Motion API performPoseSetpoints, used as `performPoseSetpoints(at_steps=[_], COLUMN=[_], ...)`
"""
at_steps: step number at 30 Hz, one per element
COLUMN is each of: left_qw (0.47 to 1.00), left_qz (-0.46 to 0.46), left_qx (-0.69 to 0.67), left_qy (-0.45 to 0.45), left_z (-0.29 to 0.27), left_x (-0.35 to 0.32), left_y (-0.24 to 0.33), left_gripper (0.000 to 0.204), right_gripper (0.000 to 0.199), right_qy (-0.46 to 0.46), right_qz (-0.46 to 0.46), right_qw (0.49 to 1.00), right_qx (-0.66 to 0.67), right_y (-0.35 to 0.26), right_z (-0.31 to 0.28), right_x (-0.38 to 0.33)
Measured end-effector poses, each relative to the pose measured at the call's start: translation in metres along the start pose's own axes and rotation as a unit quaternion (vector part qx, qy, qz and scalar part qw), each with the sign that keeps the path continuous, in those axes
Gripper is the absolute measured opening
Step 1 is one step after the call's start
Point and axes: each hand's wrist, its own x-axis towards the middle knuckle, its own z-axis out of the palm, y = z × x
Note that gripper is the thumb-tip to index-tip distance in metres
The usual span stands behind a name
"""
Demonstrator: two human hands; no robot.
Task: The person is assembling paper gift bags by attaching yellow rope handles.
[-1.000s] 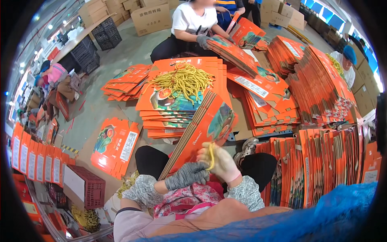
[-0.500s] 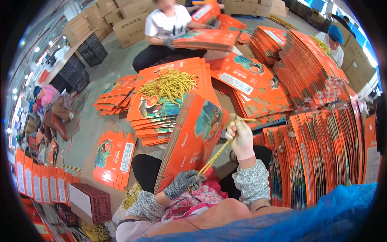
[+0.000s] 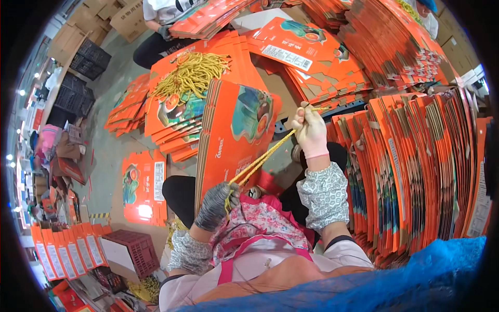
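A yellow cord [image 3: 265, 157] runs taut and doubled between my hands. My left hand [image 3: 215, 204], in a grey glove, is closed round its lower end near my lap. Higher up and to the right, my right hand [image 3: 311, 130], in a pale glove, pinches the other end, with a short tip poking out past the fingers. Just beyond the cord, a bundle of flat orange cartons [image 3: 228, 135] with a green printed picture leans upright against my left leg. Behind it lies a heap of yellow cords [image 3: 191, 75] on a stack of flat orange cartons [image 3: 174, 138].
Rows of orange cartons [image 3: 405, 171] stand on edge at my right. Tall carton stacks [image 3: 387, 44] rise behind them. One flat carton [image 3: 143, 187] lies on the floor at left, near a dark red crate [image 3: 136, 255]. Across from me sits another person [image 3: 156, 23] with cartons.
The view has tipped downward and shifted. My hands have drawn farther apart, and more of the doubled cord stretches between them. The carton bundle stands more upright.
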Motion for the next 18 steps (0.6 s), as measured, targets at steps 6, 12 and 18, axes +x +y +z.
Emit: performPoseSetpoints(at_steps=[6, 12, 18], left_qw=[0.964, 0.930, 0.923], left_qz=[-0.071, -0.085, -0.071], left_qx=[-0.252, -0.350, -0.370], left_qy=[-0.038, -0.072, -0.083], left_z=[-0.014, -0.019, -0.022], left_x=[0.007, 0.006, 0.004], left_y=[0.006, 0.007, 0.007], left_gripper=[0.024, 0.022, 0.019], right_gripper=[0.011, 0.013, 0.016], right_qy=[0.039, 0.085, 0.082], right_qz=[-0.009, -0.015, -0.013], right_qw=[0.999, 0.996, 0.996], right_qx=[0.012, 0.020, 0.016], right_y=[0.001, 0.000, 0.004], right_z=[-0.012, -0.013, -0.014], right_x=[0.001, -0.003, -0.004])
